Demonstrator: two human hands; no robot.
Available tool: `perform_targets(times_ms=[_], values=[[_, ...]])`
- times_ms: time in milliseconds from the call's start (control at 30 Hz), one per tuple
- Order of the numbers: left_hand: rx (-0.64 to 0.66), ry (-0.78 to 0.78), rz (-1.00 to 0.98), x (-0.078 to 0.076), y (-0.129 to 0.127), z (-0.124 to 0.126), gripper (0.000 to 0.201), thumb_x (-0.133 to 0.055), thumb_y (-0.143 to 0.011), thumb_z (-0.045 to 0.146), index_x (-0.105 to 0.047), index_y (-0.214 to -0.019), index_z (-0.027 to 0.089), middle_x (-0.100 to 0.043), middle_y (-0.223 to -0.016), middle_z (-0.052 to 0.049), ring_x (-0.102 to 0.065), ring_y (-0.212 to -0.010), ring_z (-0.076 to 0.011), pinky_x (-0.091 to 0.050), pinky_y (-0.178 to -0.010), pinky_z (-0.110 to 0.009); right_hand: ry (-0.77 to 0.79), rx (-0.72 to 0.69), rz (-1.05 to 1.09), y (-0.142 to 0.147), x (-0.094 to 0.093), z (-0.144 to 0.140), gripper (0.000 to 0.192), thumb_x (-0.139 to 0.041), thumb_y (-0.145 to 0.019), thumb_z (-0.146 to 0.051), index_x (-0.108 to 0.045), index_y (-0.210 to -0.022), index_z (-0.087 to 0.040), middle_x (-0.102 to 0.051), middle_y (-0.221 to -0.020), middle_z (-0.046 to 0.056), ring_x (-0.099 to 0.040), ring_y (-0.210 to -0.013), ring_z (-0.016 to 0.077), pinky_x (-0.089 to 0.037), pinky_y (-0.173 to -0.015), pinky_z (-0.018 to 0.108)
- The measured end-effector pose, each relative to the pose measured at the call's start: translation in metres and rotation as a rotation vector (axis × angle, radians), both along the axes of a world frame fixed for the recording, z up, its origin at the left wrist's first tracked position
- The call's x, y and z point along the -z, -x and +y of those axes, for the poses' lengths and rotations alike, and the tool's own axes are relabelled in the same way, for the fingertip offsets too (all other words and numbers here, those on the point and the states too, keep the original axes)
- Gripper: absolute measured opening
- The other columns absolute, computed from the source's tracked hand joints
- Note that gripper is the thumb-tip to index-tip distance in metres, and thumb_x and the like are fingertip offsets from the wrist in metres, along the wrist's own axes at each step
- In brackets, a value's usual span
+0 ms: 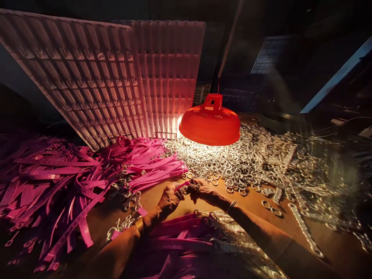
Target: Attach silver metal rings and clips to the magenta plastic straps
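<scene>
In the middle of the head view, my left hand is closed around the end of a pink strap. My right hand meets it fingertip to fingertip, closed at the strap's tip. Whatever small part sits between the right fingers is too dark and covered to make out. Just beyond my hands lies a heap of loose metal rings. More pink straps, some with metal fittings at their ends, are piled to the left. Below my forearms lie further pink straps and metal chain pieces.
A red lamp shade hangs low over the rings, lighting them. Two ribbed translucent panels lean upright behind the straps. Metal chains spread across the right side of the brown table. The background is dark.
</scene>
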State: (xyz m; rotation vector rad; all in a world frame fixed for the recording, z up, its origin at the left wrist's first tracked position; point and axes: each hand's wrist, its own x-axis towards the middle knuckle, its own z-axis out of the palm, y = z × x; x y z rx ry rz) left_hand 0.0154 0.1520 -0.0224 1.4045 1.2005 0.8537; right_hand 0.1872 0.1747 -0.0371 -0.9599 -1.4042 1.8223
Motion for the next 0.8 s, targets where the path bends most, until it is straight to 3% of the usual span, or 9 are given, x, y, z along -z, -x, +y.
perform_targets(times_ms=[100,200,300,433,533,633,733,800], values=[[-0.025,0.009,-0.088,-0.002,-0.002,0.004,0.02,-0.051,-0.077,0.032,-0.057,-0.07,0.014,-0.055,-0.059,-0.002,-0.047,-0.054,-0.0117,-0.036,-0.052,-0.023,0.052,0.159,0.142,0.008,0.005,-0.002,0.035,-0.065,-0.069,-0.044,-0.055,-0.088,-0.017,-0.059,-0.071,0.002,-0.055,-0.053,0.0095,-0.048,-0.047,0.02],[-0.026,0.006,-0.145,-0.001,-0.002,0.005,0.012,-0.05,-0.071,0.022,-0.054,-0.063,0.015,-0.053,-0.057,-0.001,-0.046,-0.054,-0.0104,-0.033,-0.05,-0.021,0.065,0.225,0.088,0.016,0.006,-0.004,0.032,-0.067,-0.07,-0.039,-0.054,-0.09,-0.018,-0.058,-0.075,0.001,-0.055,-0.053,0.0088,-0.049,-0.047,0.02],[-0.006,0.028,-0.198,0.006,-0.001,0.005,0.009,-0.047,-0.065,0.02,-0.053,-0.06,0.015,-0.05,-0.054,0.0,-0.044,-0.052,-0.01,-0.033,-0.05,-0.022,-0.008,0.227,-0.022,0.022,0.004,-0.006,0.025,-0.065,-0.07,-0.036,-0.054,-0.081,-0.016,-0.054,-0.064,-0.002,-0.052,-0.047,0.0093,-0.047,-0.042,0.02],[0.04,0.135,-0.186,0.011,0.001,0.009,0.013,-0.049,-0.062,0.028,-0.051,-0.058,0.016,-0.042,-0.046,0.002,-0.035,-0.042,-0.0078,-0.023,-0.041,-0.022,-0.212,0.261,-0.191,0.027,0.004,-0.009,0.013,-0.051,-0.072,-0.03,-0.048,-0.071,-0.018,-0.048,-0.058,-0.002,-0.048,-0.045,0.0103,-0.039,-0.035,0.019],[0.079,0.15,-0.195,0.001,0.006,0.013,0.018,-0.053,-0.065,0.033,-0.05,-0.061,0.016,-0.038,-0.048,0.004,-0.028,-0.044,-0.0059,-0.018,-0.04,-0.021,-0.599,0.374,-0.33,0.028,0.011,-0.012,0.004,-0.046,-0.069,-0.017,-0.044,-0.072,-0.019,-0.046,-0.063,-0.001,-0.044,-0.051,0.0107,-0.037,-0.043,0.02],[0.143,0.179,-0.177,-0.008,0.016,0.016,0.018,-0.054,-0.067,0.033,-0.05,-0.061,0.016,-0.037,-0.048,0.006,-0.025,-0.042,-0.005,-0.017,-0.038,-0.021,-0.996,0.416,-0.462,0.029,0.019,-0.014,0.016,-0.043,-0.069,-0.007,-0.045,-0.08,-0.019,-0.05,-0.072,0.003,-0.043,-0.061,0.0137,-0.039,-0.053,0.024],[0.152,0.284,-0.104,-0.008,0.024,0.014,0.019,-0.054,-0.069,0.032,-0.054,-0.061,0.015,-0.043,-0.046,0.004,-0.031,-0.037,-0.0059,-0.024,-0.037,-0.02,-1.064,0.303,-0.496,0.03,0.017,-0.015,0.015,-0.041,-0.075,-0.007,-0.046,-0.082,-0.019,-0.053,-0.077,0.006,-0.044,-0.065,0.0158,-0.04,-0.059,0.028],[0.096,0.254,-0.135,-0.004,0.023,0.011,0.017,-0.057,-0.071,0.028,-0.058,-0.063,0.013,-0.051,-0.05,0.002,-0.043,-0.043,-0.0083,-0.034,-0.042,-0.018,-0.918,0.333,-0.399,0.03,0.007,-0.01,0.007,-0.044,-0.082,-0.017,-0.046,-0.076,-0.02,-0.052,-0.076,0.005,-0.044,-0.068,0.0167,-0.041,-0.064,0.03]])
